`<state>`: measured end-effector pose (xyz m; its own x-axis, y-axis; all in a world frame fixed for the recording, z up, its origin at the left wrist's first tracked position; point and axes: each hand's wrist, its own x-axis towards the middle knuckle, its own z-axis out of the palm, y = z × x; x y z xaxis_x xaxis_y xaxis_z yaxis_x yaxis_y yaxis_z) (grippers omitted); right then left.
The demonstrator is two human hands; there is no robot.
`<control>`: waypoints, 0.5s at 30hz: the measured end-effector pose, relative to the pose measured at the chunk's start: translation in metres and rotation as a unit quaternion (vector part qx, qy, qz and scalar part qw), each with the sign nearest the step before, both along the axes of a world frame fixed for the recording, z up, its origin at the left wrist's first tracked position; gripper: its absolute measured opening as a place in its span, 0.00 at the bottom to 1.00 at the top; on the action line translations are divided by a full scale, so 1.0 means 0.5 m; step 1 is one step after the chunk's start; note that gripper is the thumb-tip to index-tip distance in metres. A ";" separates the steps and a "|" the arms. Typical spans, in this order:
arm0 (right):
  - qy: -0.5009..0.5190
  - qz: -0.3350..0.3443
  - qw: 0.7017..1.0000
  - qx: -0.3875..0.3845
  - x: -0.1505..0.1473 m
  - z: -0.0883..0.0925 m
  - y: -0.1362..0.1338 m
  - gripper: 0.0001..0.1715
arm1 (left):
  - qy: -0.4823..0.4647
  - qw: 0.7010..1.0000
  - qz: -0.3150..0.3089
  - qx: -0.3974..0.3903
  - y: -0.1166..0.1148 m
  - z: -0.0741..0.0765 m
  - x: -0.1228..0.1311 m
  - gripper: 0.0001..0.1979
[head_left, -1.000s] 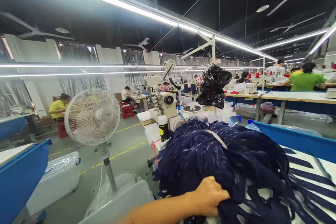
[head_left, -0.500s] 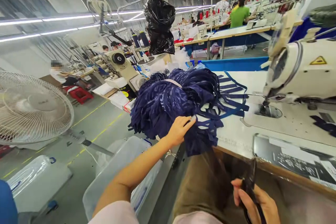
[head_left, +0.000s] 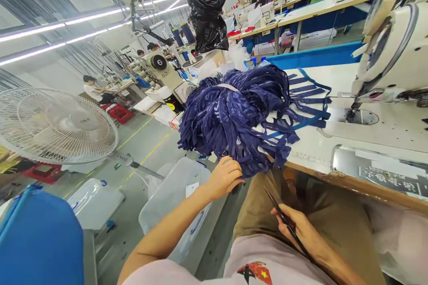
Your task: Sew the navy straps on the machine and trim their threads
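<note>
A large bundle of navy fabric strips (head_left: 214, 120) lies heaped on the sewing table (head_left: 314, 160), tied round its middle with a pale band. Some strips fan out to the right, joined along a blue tape. My left hand (head_left: 227, 177) is closed at the bundle's front lower edge, its fingers curled on the hanging strip ends; the fingertips are partly hidden. Over my lap, my right hand (head_left: 296, 225) grips black scissors (head_left: 284, 217), whose blades point up and away toward the strips without touching them.
On the right stands a white sewing machine (head_left: 394, 53). A black plastic bag (head_left: 209, 13) hangs behind the bundle. Lidded clear plastic bins (head_left: 167, 191) stand on the left, near a floor fan (head_left: 76, 120) and a blue chair back (head_left: 43, 236). Other people sit at machines farther off.
My left hand has shifted down to the bundle's lower edge, its fingers now curled. The scissors have moved up and left into clearer sight. The view has tilted downward.
</note>
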<state>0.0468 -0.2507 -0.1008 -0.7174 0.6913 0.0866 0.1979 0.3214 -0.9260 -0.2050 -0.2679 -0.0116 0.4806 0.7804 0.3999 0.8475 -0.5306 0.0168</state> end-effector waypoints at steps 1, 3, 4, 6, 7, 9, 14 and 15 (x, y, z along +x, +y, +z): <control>-0.015 0.022 1.000 0.001 -0.012 0.002 -0.001 0.11 | -0.014 1.000 -0.003 -0.024 -0.006 0.012 -0.001 0.10; -0.037 0.060 0.997 -0.005 -0.038 0.009 0.001 0.12 | -0.039 0.998 -0.005 -0.058 -0.017 0.032 0.000 0.10; -0.042 0.077 0.996 -0.010 -0.049 0.012 0.003 0.13 | -0.049 0.996 -0.003 -0.068 -0.022 0.040 0.001 0.10; -0.032 0.102 0.994 -0.017 -0.068 0.016 0.009 0.15 | -0.062 0.995 0.002 -0.077 -0.028 0.051 0.004 0.10; -0.019 0.114 0.993 -0.019 -0.075 0.018 0.013 0.16 | -0.066 0.995 0.004 -0.080 -0.031 0.055 0.005 0.09; 0.008 0.130 0.991 -0.018 -0.081 0.021 0.023 0.20 | -0.068 0.994 0.006 -0.084 -0.034 0.059 0.007 0.08; 0.018 0.106 0.994 -0.029 -0.076 0.031 0.042 0.23 | -0.039 0.992 0.011 -0.120 -0.035 0.059 0.010 0.05; 0.018 0.103 0.994 -0.030 -0.074 0.033 0.043 0.22 | -0.031 0.992 0.014 -0.124 -0.034 0.058 0.010 0.05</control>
